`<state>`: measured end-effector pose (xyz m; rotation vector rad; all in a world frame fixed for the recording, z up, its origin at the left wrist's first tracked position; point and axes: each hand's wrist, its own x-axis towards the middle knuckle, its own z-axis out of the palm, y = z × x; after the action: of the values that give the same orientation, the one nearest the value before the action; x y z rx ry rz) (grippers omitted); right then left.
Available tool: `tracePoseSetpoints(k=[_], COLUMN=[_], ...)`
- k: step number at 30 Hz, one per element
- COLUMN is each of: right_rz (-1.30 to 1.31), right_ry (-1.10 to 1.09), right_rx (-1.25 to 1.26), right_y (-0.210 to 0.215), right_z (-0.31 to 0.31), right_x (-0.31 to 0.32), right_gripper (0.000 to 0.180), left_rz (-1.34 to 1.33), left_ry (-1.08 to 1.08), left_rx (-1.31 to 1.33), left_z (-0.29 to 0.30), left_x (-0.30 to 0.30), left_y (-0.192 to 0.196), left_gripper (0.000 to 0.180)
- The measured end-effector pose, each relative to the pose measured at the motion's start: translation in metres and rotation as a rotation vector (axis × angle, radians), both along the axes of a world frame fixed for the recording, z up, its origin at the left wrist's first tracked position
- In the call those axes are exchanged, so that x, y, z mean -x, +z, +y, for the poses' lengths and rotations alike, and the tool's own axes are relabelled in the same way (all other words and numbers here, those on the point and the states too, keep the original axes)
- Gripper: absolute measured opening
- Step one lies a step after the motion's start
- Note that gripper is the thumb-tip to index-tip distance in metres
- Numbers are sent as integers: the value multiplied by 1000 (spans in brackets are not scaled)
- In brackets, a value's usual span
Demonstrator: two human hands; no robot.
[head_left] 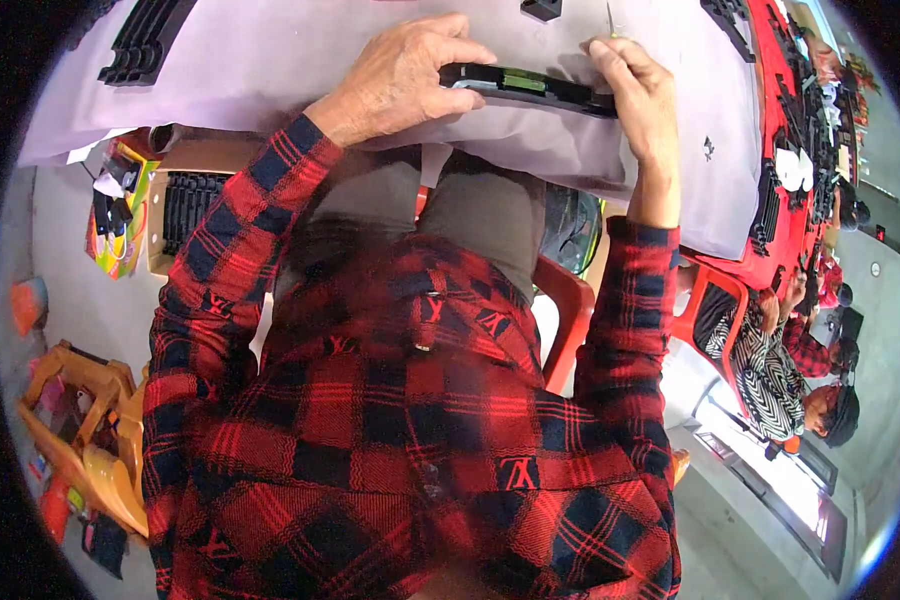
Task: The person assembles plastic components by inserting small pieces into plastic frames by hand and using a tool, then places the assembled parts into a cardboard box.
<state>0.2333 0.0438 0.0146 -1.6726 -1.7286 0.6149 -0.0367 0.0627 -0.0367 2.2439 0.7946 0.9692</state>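
Note:
A long, narrow black plastic part (570,92) with a shiny green patch in its middle lies crosswise before me at the near side of the table. My left hand (405,80) grips its left end, the thumb on the near side and the fingers on the far side. In my right hand (642,95), thumb and forefinger pinch a thin pointed tool (611,18), its tip aimed away from me. That hand rests by the part's right end; whether its other fingers touch the part is hidden.
Stacked black curved parts (145,40) lie at the far left of the cloth-covered table (300,60), a small black block (542,9) at the far edge. A carton of black parts (192,205) stands below left. Seated people work at a red table on the right.

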Motion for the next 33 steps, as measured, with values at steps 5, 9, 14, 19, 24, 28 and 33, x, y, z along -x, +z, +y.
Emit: tracePoseSetpoints(k=[5,9,14,19,24,28,33], right_rz=[155,-309,-264,-270,-196,-210,-213], right_ry=[237,268,202,216,185,169,176], right_rx=[51,-143,-121,-178,-147,-140,-180], right_y=[-11,-10,-9,-10,-12,-13,-14], right_z=[-26,-36,-41,-43,-44,-42,-41], right_x=[13,26,32,34,37,35,36], right_gripper=[28,38,37,36,36,38,38], left_rz=[48,-50,-36,-24,-131,-48,-67], left_ry=[-42,13,19,11,73,25,24], left_rx=[102,117,62,129,82,4,-16], left_z=[6,4,6,6,3,8,9], left_x=[9,10,11,12,7,13,12], left_y=[16,19,17,25,10,1,0], left_gripper=[37,38,39,48,43,47,40])
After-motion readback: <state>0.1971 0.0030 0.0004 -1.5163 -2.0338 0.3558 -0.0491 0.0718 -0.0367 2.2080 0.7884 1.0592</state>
